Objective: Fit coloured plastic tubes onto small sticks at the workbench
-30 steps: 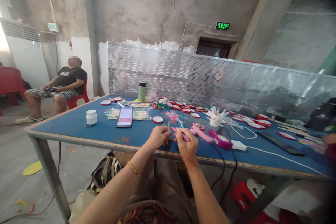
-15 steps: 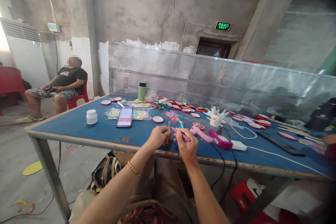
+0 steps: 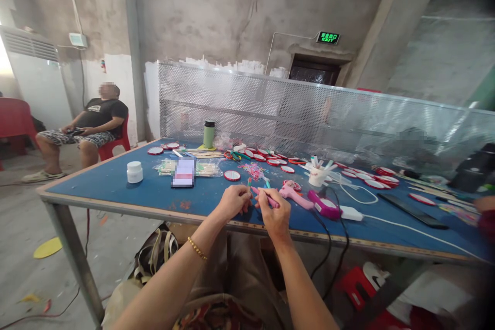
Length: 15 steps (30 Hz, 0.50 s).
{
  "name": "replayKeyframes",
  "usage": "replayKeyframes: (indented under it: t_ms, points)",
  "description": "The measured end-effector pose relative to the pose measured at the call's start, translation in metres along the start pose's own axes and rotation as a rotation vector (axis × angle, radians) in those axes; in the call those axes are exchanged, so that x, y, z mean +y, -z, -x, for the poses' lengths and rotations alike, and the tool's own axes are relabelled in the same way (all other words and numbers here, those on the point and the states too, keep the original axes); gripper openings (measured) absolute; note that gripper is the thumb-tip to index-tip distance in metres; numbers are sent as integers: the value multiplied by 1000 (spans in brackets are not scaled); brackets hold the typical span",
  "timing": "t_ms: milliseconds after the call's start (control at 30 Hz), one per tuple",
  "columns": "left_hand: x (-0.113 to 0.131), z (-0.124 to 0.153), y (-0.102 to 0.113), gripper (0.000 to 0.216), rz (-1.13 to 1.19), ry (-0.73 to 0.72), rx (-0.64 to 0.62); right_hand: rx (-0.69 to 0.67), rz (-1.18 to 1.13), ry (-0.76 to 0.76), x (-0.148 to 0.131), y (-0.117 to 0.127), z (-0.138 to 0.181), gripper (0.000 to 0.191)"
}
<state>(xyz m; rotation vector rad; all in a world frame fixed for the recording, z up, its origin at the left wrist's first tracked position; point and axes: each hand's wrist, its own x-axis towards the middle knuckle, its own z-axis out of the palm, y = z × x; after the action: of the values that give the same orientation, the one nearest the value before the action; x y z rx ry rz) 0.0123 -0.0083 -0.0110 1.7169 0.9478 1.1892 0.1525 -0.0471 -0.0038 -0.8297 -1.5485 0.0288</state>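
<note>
Over the front edge of the blue table, my left hand (image 3: 235,202) pinches a thin short stick (image 3: 249,184) that stands upright with a green and orange-red top. My right hand (image 3: 280,216) grips a pink pen-like tool (image 3: 270,200), its tip close to the stick; I cannot tell if they touch. The left hand's lower fingers are curled and partly hidden. Just right of my right hand lies a pink tool with a thick handle (image 3: 297,198), beside a purple case (image 3: 324,206). A red-rimmed disc (image 3: 232,176) lies beyond my left hand.
A phone (image 3: 183,172) rests on bagged sticks (image 3: 209,168), near a white jar (image 3: 134,172). Farther back stand a green bottle (image 3: 209,134) and a paper cup (image 3: 317,175). Cables (image 3: 342,234) hang over the front edge. A seated person (image 3: 102,118) is at left.
Both hands keep nearly the same place and grip, with the stick and the pink tool still held close together. No other clear movement shows.
</note>
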Motion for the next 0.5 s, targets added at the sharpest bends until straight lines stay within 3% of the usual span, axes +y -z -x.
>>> replayKeyframes:
  t_ms: [500]
  points:
    - [5,2,0,23,-27,14,10,-40,68,60,2,1,1,21]
